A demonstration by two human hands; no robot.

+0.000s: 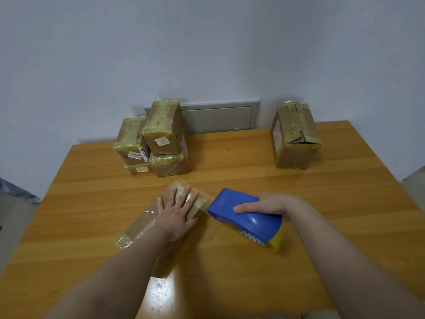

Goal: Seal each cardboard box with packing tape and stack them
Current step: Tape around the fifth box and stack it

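Wooden table (322, 203) against a pale wall (207, 54): at 6 o'clock our left hand (176, 215) lies flat, fingers spread, pressing the small cardboard box (142, 224), while our right hand (266, 204) grips the blue tape dispenser (243, 217) at the box's 3 o'clock edge. We should pin the box firmly, pull the dispenser low and taut, then tear cleanly. Sealed boxes (156, 139) are stacked at 11 o'clock.
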